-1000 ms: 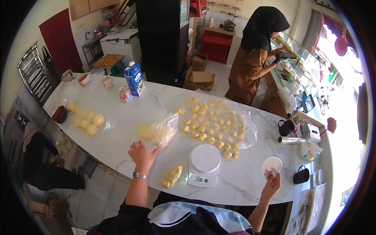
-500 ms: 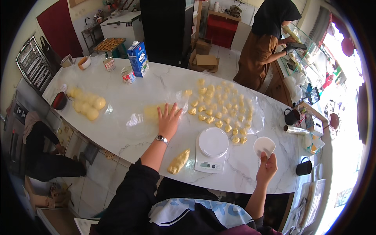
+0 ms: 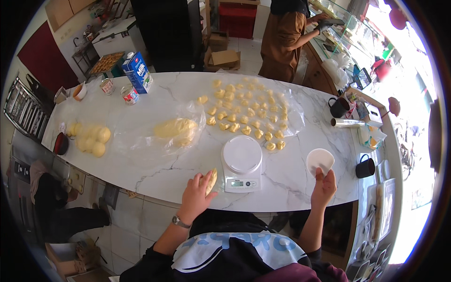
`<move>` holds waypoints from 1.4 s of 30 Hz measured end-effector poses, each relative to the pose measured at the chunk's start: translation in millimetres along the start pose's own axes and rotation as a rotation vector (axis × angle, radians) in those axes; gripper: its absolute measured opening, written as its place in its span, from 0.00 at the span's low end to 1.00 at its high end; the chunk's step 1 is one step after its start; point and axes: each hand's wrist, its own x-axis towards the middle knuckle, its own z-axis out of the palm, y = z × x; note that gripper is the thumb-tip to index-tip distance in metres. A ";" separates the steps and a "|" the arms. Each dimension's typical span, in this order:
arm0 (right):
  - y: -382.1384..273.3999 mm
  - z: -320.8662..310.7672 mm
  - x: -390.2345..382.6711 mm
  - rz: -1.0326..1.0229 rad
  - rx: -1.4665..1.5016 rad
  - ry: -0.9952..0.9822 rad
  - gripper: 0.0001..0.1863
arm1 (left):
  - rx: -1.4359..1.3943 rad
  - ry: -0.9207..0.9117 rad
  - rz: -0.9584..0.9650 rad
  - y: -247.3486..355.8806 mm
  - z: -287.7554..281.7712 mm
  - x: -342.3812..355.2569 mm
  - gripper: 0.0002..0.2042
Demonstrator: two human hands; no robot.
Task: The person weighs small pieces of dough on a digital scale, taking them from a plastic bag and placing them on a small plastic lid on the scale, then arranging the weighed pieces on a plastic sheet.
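My left hand [image 3: 196,195] is closed around a long lump of yellow dough [image 3: 211,182] near the table's front edge. My fingers cover part of the lump. In my right hand [image 3: 323,188] is a white rounded dough scraper [image 3: 320,160], pinched at its lower edge and raised over the table's right side. Between my hands stands a white kitchen scale [image 3: 242,164] with a bare round plate. Beyond the scale, many small dough pieces [image 3: 246,110] lie in rows on a plastic sheet. Left of them, a large slab of dough [image 3: 176,129] rests under clear plastic.
Round dough balls [image 3: 96,138] lie under plastic at the left, beside a dark bowl [image 3: 61,143]. A blue milk carton [image 3: 137,74] and cans [image 3: 129,94] stand at the back. Black mugs [image 3: 365,167] are at the right. One co-worker [image 3: 284,42] stands behind the table, another [image 3: 51,197] crouches left.
My left hand has left the plastic-covered dough slab, come back toward me and taken hold of the dough lump by the scale. My right hand still holds the scraper.
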 end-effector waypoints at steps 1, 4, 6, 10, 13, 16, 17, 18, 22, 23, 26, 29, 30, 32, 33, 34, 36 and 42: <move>2.2 1.2 -0.8 0.020 0.019 -0.002 0.09 | -0.031 0.034 0.016 0.9 3.7 -5.8 0.23; 1.4 6.0 -4.4 0.044 0.079 -0.025 0.10 | -0.362 0.115 -0.070 -13.1 1.7 4.3 0.18; -2.2 9.5 -6.5 0.028 0.064 -0.050 0.10 | -0.467 0.126 -0.210 -9.1 -0.6 12.7 0.15; -10.0 13.1 -5.4 -0.020 -0.023 -0.077 0.09 | -0.430 0.317 -0.170 -1.5 3.7 39.1 0.12; -12.4 16.9 -2.5 -0.033 0.002 -0.055 0.08 | -0.369 0.416 -0.099 -5.6 15.7 51.5 0.12; -14.9 25.6 2.5 -0.043 0.087 -0.060 0.08 | -0.262 0.320 -0.087 -28.1 35.1 41.0 0.17; -17.4 31.3 4.6 -0.046 0.138 -0.067 0.08 | -0.149 0.317 -0.031 -32.9 36.2 34.9 0.19; -20.3 39.1 5.2 -0.048 0.191 -0.077 0.08 | -0.033 0.313 0.021 -36.0 36.6 29.4 0.21; -51.4 86.5 -12.1 -0.037 0.099 -0.450 0.10 | -0.047 0.427 -0.123 -6.8 16.6 9.0 0.22; -55.4 104.5 -23.5 -0.034 0.029 -0.665 0.15 | -0.146 0.519 -0.134 -13.4 22.0 3.0 0.22; -61.8 159.2 -52.6 -0.242 -0.183 -1.134 0.17 | -0.239 0.512 -0.132 -35.9 34.5 -12.1 0.17; -83.6 197.0 -60.5 -0.419 -0.237 -1.324 0.13 | -0.196 0.488 -0.110 -44.4 31.7 -21.3 0.14; -84.4 205.1 -64.0 -0.483 -0.255 -1.379 0.12 | -0.184 0.494 -0.096 -43.1 29.1 -22.7 0.13; -77.7 214.5 -77.4 -0.587 -0.281 -1.432 0.11 | -0.119 0.487 -0.044 -42.0 22.1 -24.7 0.12; -71.8 215.8 -86.6 -0.634 -0.292 -1.461 0.11 | -0.086 0.477 -0.020 -41.4 18.6 -27.3 0.11; -63.3 212.5 -97.2 -0.604 -0.296 -1.435 0.11 | -0.159 0.444 -0.048 -43.7 18.5 -30.0 0.11; -44.8 195.3 -118.7 -0.543 -0.312 -1.375 0.12 | -0.309 0.378 -0.096 -46.6 21.0 -36.3 0.12; -40.2 140.6 -102.9 -0.117 -0.184 -1.082 0.16 | -0.919 0.397 -0.141 8.3 25.3 -26.6 0.11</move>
